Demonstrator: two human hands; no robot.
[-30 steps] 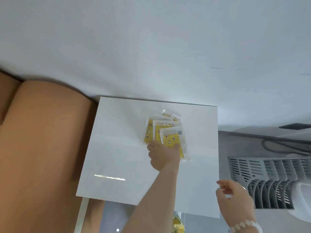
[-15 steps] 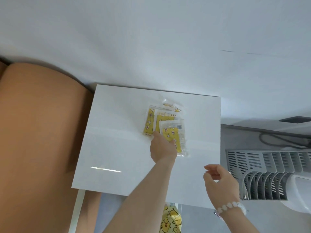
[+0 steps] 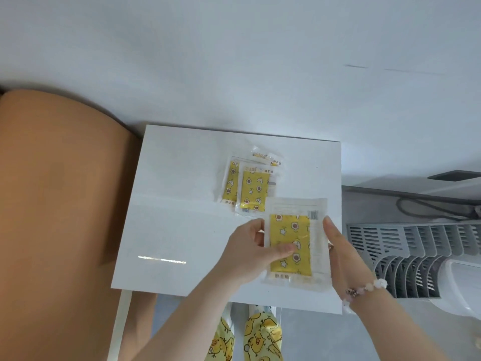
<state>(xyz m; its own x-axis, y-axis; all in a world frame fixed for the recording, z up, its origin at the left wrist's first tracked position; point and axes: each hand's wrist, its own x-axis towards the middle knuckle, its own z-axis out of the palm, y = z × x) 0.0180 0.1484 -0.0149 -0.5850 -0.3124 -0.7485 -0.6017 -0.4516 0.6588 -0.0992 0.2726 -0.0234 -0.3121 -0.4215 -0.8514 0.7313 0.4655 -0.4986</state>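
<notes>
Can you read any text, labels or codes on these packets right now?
On the held packet: a barcode at top right; its print is too blurred to read.
On the loose packets on the table: small labels, too blurred to read.
No text can be quoted.

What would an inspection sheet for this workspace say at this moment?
Surface: white table, glossy, set against the wall.
Job's things: yellow packet held up over the table's near right part; pile of packets lying further back.
Clutter: nothing seen.
Hands: left hand pinches the yellow packet, thumb on its front; right hand touches its right edge with straight fingers.
Cables: dark cable looping at right.
Surroundings: grey vented unit right; brown cushion left.
</notes>
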